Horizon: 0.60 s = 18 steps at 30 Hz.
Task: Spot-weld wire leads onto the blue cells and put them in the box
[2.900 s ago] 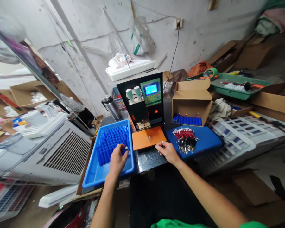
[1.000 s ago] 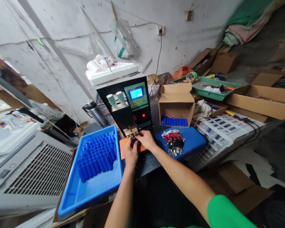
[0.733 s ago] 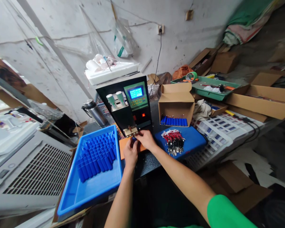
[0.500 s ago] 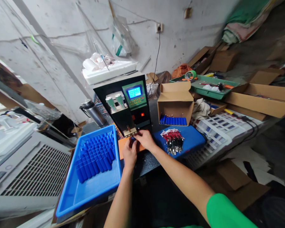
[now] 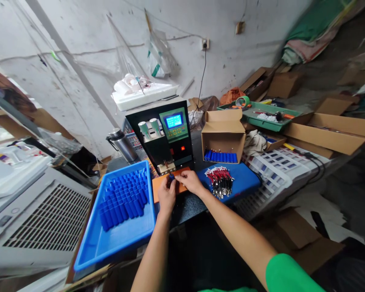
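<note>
My left hand (image 5: 166, 195) is closed around a small blue cylindrical battery cell (image 5: 171, 177), mostly hidden by the fingers. My right hand (image 5: 191, 181) has its fingertips pinched together just right of the cell; what they hold is too small to make out. Both hands are over an orange board (image 5: 184, 187), just in front of the metal electrodes (image 5: 166, 166) of a black spot welder (image 5: 153, 152) with a lit blue display. To the left, a blue tray (image 5: 109, 251) holds rows of blue cells (image 5: 124, 202). Red and black wire leads (image 5: 220, 181) lie in a bundle on a blue pad (image 5: 246, 178).
An open cardboard box (image 5: 223, 127) with more blue cells stands behind the pad. A steel flask (image 5: 123, 145) is left of the welder. Farther right are a green tray (image 5: 269, 120), a white plastic crate (image 5: 270, 170) and long cardboard boxes (image 5: 331, 132).
My hands have drawn back slightly from the electrodes, and the blue cell shows more between them. My right fingertips have come down towards the orange board. The view has shifted a little.
</note>
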Motion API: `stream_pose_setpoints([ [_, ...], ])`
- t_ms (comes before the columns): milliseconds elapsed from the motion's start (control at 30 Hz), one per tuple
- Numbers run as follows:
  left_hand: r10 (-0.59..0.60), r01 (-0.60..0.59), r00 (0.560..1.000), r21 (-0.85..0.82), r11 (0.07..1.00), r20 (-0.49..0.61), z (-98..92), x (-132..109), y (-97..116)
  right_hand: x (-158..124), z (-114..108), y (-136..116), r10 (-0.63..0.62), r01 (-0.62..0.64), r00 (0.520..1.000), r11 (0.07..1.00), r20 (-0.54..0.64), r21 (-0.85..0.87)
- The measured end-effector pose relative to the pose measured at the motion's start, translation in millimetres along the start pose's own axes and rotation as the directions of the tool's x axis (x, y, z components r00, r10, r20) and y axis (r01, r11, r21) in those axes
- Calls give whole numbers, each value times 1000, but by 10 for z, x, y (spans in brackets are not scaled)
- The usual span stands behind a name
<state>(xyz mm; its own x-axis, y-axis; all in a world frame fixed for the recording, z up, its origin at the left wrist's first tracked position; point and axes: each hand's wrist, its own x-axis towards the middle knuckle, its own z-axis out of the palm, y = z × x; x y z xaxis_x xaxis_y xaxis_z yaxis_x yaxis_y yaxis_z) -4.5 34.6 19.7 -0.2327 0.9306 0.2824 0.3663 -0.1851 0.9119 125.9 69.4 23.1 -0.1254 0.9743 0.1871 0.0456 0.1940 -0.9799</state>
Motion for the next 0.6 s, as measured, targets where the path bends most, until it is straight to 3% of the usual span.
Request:
stream_pose_setpoints([
  [133,29,-29,1000,-44,999,-12,-116,-41,42,2,-22,-22,62,-69,997,990,55,127],
  [233,53,-48,997,77,996,-61,-270,-118,21,2,-44,-42,108,-120,991,977,78,175],
  [400,152,-165,986,322,932,64,-416,-231,-42,-3,-62,-70,153,-173,983,958,106,227],
  [600,164,-195,980,408,892,110,-394,-231,-6,-7,-77,-74,157,-185,981,942,117,282],
])
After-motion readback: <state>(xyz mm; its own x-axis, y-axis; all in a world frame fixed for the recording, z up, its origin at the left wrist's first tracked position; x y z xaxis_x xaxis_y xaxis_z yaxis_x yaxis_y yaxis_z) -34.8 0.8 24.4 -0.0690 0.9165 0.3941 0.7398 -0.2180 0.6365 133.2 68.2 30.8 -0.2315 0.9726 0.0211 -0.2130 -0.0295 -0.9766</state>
